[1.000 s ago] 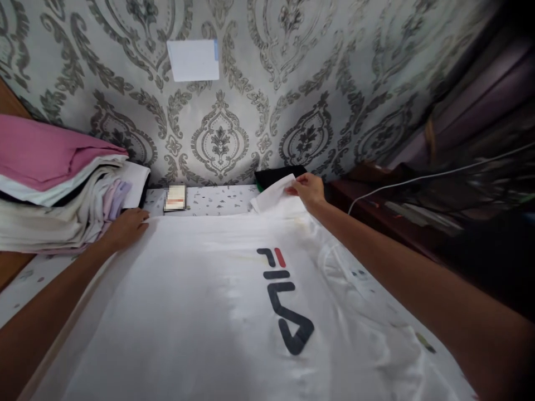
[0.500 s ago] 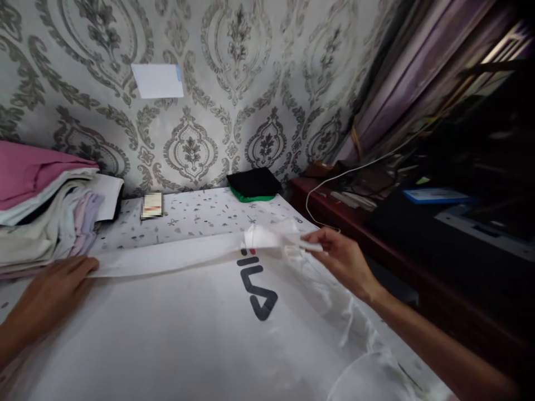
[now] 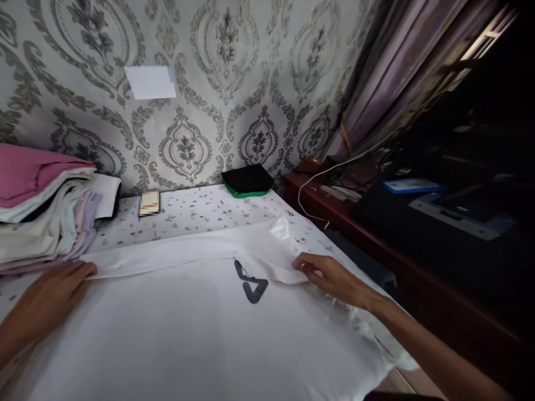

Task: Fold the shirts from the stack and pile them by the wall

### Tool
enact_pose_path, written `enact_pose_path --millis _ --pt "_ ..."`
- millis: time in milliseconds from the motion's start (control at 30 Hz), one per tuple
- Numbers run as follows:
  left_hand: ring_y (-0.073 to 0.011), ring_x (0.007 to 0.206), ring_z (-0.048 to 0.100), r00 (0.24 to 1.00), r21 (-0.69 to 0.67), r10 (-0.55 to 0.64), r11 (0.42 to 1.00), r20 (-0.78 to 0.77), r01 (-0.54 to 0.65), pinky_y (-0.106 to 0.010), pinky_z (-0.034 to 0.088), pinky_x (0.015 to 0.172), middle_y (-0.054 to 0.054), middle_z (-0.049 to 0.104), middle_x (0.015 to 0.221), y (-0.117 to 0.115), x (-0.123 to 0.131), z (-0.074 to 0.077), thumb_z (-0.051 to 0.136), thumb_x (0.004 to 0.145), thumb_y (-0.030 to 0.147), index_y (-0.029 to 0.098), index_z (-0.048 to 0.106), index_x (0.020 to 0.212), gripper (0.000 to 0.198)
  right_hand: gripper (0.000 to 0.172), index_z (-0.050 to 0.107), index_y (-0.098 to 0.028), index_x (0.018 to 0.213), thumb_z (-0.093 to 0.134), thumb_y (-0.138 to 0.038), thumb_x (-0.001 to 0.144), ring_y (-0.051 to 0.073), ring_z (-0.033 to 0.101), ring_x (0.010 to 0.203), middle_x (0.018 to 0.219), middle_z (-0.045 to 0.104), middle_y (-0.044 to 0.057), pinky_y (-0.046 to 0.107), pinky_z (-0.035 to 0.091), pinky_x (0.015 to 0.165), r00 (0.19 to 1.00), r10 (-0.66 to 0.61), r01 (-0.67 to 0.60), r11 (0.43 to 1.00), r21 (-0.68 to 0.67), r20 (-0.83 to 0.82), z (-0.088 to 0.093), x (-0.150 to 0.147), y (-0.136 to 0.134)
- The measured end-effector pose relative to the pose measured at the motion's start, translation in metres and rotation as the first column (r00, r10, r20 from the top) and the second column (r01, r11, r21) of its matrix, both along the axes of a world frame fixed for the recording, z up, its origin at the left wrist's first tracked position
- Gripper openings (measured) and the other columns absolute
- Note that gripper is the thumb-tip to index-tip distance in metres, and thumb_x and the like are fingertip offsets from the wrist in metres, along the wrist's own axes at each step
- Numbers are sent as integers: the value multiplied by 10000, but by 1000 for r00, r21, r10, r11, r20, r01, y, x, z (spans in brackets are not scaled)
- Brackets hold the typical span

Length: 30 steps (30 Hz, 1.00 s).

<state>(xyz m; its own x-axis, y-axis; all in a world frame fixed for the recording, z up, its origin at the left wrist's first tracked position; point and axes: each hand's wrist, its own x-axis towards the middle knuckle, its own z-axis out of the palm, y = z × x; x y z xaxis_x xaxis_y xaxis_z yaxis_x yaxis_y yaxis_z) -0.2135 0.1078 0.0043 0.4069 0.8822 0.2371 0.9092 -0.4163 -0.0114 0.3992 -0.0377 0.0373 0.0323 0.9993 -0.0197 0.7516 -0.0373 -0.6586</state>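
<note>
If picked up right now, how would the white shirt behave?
The white shirt is probably floppy: its far edge folds over onto the dark print. It's likely light, since the cloth looks thin and wrinkles near the right hand. The folded strip might fall open if the left hand let go, as no stitching or clip shows.

The white cloth (image 3: 146, 323) is folded over the dark print (image 3: 262, 291), so part of the print is hidden. The cloth's near end is cut off at the bottom. The clothes pile (image 3: 50, 236), at the far left of the surface (image 3: 196, 207), is cut off too. The little card (image 3: 149, 203) by the far edge is too blurry to read. The left arm (image 3: 10, 337) is cut off on the left, the right arm (image 3: 434, 346) at the bottom.
</note>
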Motion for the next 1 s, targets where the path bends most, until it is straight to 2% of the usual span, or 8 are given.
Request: enact_pose_path --millis 133,267,333,433,600,800,900,1000 --pt "-285 968 688 1000 -124 -5 992 0 5 -465 518 934 -9 765 1027 0 15 18 387 804 514 315 647 947 357 484 682 -204 1180 477 -150 745 182 656 634 669 697 3 282 517 624 993 46 -45 999 -11 112 14 12 46" --pt "-279 1055 680 993 -160 85 985 87 -71 -432 496 993 -67 755 1115 3 66 39 299 872 551 218 667 1065 532 448 654 -174 1262 411 -226 889 249 691 1086 1203 719 123 374 544 950 972 20 -61 984 170 236 1 -14 115" --pt "-283 1180 638 986 -202 84 978 146 -53 -426 466 1048 -100 704 1268 9 90 35 247 909 544 172 647 1200 618 492 578 -157 1371 372 -302 949 273 540 1338 1459 561 143 419 437 1116 937 50 -113 980 164 346 -19 -29 139" --pt "-278 1428 437 989 -288 82 957 127 -43 -449 334 1174 -117 471 1548 22 101 13 215 946 555 137 462 1469 714 601 453 -139 1485 317 -440 983 298 356 1474 1585 404 144 491 311 1202 868 57 -105 992 69 493 -50 -32 155" --pt "-267 1540 195 988 -319 154 935 -25 -154 -527 199 1223 -108 248 1655 40 67 -14 204 968 562 137 284 1574 744 687 400 -105 1519 256 -520 990 305 296 1500 1614 346 152 488 252 1226 822 42 -62 998 15 568 -71 -13 160" --pt "-303 1498 304 990 -195 141 971 3 -137 -528 278 1180 -158 378 1599 31 64 -3 241 987 532 134 384 1513 674 569 530 -113 1385 349 -460 973 382 404 1423 1509 479 214 566 385 1129 899 -37 -80 966 246 437 -51 -28 140" --pt "-313 1327 503 997 -78 -4 997 83 11 -501 386 1101 -142 590 1405 9 89 6 315 990 546 186 547 1358 564 435 632 -189 1208 404 -478 976 331 573 1245 1374 582 166 490 510 992 927 122 -239 922 305 356 -28 -50 102" --pt "-269 1129 593 969 -58 -234 969 85 239 -435 467 988 -91 670 1212 -11 122 11 381 998 513 225 635 1188 428 313 642 -242 1154 567 -447 929 244 650 980 1128 664 86 387 547 836 818 390 -502 842 195 423 -7 -74 58"
